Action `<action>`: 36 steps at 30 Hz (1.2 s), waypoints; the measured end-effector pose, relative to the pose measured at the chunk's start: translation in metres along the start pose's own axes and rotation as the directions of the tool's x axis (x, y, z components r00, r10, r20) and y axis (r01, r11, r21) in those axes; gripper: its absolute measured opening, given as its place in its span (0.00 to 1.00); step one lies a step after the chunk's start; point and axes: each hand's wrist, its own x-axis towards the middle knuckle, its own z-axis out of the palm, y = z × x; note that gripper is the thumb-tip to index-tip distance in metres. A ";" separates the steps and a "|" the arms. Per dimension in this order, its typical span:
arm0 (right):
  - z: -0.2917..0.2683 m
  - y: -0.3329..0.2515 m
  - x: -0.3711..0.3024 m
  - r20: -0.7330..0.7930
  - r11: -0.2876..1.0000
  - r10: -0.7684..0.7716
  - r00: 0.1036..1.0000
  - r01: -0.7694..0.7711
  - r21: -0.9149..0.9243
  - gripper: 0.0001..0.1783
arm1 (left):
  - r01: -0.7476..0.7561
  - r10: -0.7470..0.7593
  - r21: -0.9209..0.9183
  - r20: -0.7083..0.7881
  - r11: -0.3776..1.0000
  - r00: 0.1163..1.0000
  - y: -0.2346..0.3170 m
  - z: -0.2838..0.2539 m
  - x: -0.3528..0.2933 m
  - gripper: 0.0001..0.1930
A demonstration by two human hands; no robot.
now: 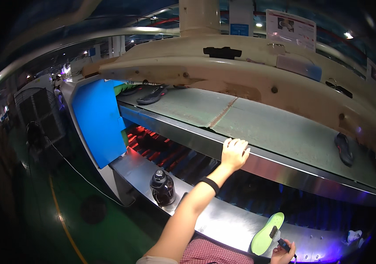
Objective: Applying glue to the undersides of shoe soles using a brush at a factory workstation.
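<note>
While the left hand curls over edging, the right grips a brush.

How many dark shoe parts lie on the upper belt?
3 clearly: one dark shoe part toward the right of the belt, a second and a third near its left end. A dark edge under the hood may be another; more may be hidden.

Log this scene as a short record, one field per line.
Left hand: left hand on the conveyor's metal edge
Right hand: right hand holding a dark-handled brush
Brush position: bristles over the lime-green shoe sole
Conveyor: greenish belt, with dark shoe pieces toward its left end and right end
Ledge: metal ledge bearing a dark bottle left of the sole
</note>
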 end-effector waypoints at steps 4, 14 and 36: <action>-0.013 0.022 -0.003 0.012 0.541 0.417 0.909 -0.259 0.800 0.33 | 0.162 -0.164 -0.035 -0.075 0.986 0.984 0.008 0.012 -0.003 0.09; -0.014 0.034 -0.008 -0.039 0.464 0.505 0.862 -0.233 0.855 0.40 | 0.136 -0.139 -0.030 -0.135 0.990 0.981 0.002 0.021 -0.011 0.09; 0.018 0.031 0.018 -0.022 0.561 0.397 0.918 -0.224 0.797 0.36 | 0.118 -0.119 -0.061 -0.016 0.991 0.993 0.002 0.009 -0.007 0.10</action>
